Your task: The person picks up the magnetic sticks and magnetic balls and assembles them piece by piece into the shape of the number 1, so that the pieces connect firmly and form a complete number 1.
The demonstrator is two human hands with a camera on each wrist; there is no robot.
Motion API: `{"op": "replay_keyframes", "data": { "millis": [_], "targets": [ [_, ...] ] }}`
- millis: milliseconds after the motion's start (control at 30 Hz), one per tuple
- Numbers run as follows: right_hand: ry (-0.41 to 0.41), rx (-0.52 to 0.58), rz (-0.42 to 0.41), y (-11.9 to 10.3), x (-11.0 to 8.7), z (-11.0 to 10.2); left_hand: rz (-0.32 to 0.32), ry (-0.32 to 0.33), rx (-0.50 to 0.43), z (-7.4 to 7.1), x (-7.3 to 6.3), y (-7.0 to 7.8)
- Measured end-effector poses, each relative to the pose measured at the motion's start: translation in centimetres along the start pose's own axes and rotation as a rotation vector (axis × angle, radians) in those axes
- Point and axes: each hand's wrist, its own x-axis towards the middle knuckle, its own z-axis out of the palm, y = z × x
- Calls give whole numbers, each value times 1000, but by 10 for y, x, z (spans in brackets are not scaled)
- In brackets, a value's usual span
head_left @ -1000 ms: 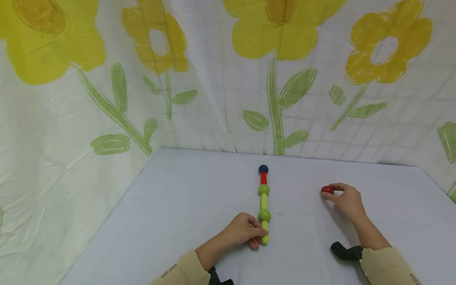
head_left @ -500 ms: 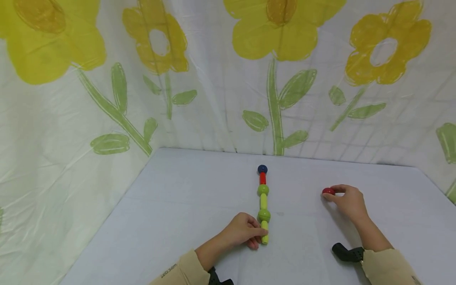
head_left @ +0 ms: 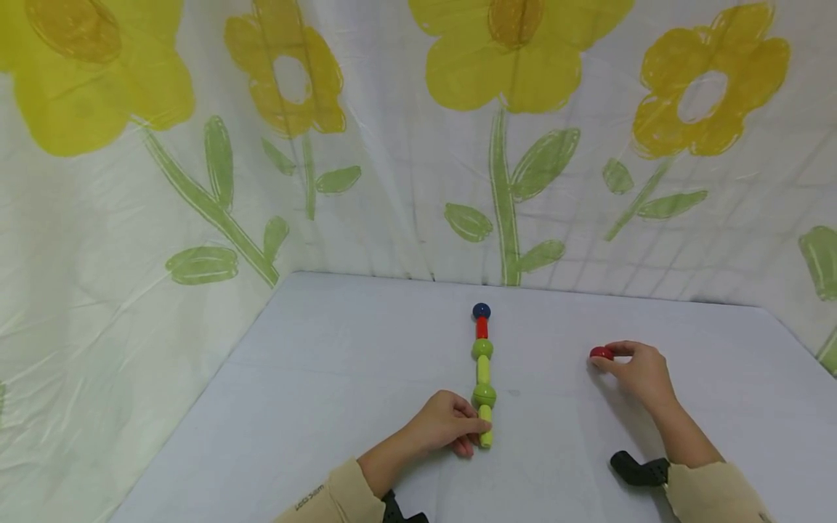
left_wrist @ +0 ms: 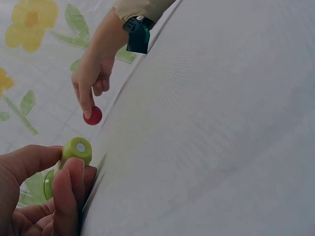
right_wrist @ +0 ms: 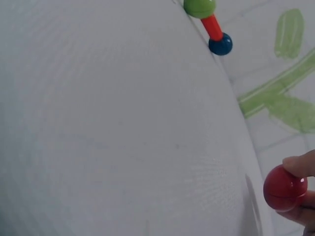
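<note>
A line of joined rods and balls runs away from me on the table. Its far end is a dark blue ball (head_left: 481, 311), followed by a red rod (head_left: 482, 328), a green ball (head_left: 482, 349), a yellow-green rod (head_left: 483, 370) and another green ball (head_left: 484, 395). My left hand (head_left: 445, 425) pinches the nearest yellow-green rod (head_left: 485, 434) between thumb and fingers; a silvery disc shows on its end face (left_wrist: 80, 147) in the left wrist view. Off to the right, my right hand (head_left: 644, 374) pinches a red ball (right_wrist: 284, 188) with thumb and fingertips.
The white-covered table (head_left: 327, 349) ends at the back against a white curtain (head_left: 379, 218) printed with yellow flowers. Black devices sit at both wrists, the right one (head_left: 637, 471) jutting inward over the table.
The line of rods and balls has shifted very slightly left at its far end. Both hands keep their holds, and the right hand and red ball have barely moved.
</note>
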Motion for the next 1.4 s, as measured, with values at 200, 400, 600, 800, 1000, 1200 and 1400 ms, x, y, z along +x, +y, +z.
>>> {"op": "replay_keyframes", "data": {
  "millis": [200, 400, 600, 800, 1000, 1200, 1400],
  "targets": [
    [1, -8, -29, 0, -5, 1, 0, -8, 3, 0, 0, -1],
    [-45, 9, -34, -8, -13, 0, 1, -8, -11, 0, -1, -1],
    [-56, 31, -47, -18, -24, 3, 1, -3, 2, 0, -1, 0],
    [-61, 44, -80, -23, -33, 7, -3, 1, 17, 0, -2, 1],
    [-75, 56, -97, -29, -43, 10, -5, -8, 10, 0, -1, 0],
    [-101, 91, -117, -35, -54, 15, -4, 0, 12, 0, 0, -2],
    [-131, 119, -102, -39, -62, 21, -4, -1, 9, 0, 1, -2]
  ]
}}
